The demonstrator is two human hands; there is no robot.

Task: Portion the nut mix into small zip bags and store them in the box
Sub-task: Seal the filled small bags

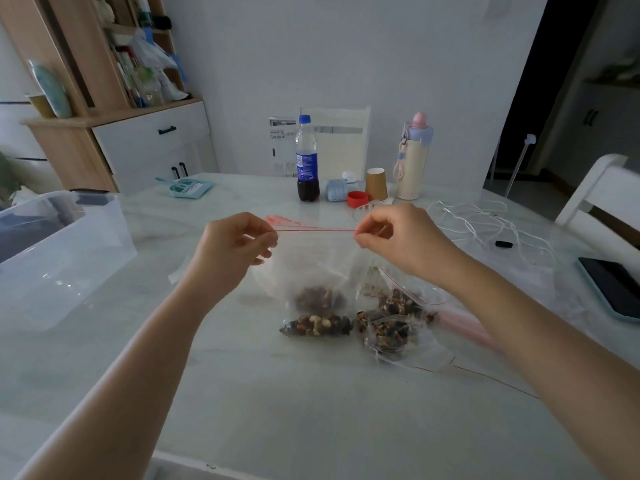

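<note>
We have the left hand (239, 244) and the right hand (384, 233) each pinching one end of the red zip strip on a small zip bag (311, 271), fingers curled tight on the top corners. We hold it taut and level, probably so the seal can be pressed closed along its length while the nut mix (317, 325) hangs as ballast at the bottom, at six o'clock from the strip.

Just to four o'clock of that bag lies a second filled bag (391, 327) on the table (277, 410), touching or nearly touching ours; we cannot tell which. Spare pink-edged bags (284, 221) lie at twelve o'clock, just beyond the strip.

The clear box (62, 251) sits at nine o'clock, well apart, open at the top, with bare tabletop between, so the sweep left looks free. At three o'clock the white cables (485, 223) and a phone (613, 289) crowd the right side. The cola bottle (307, 161) and paper cup (376, 183) stand far back.
</note>
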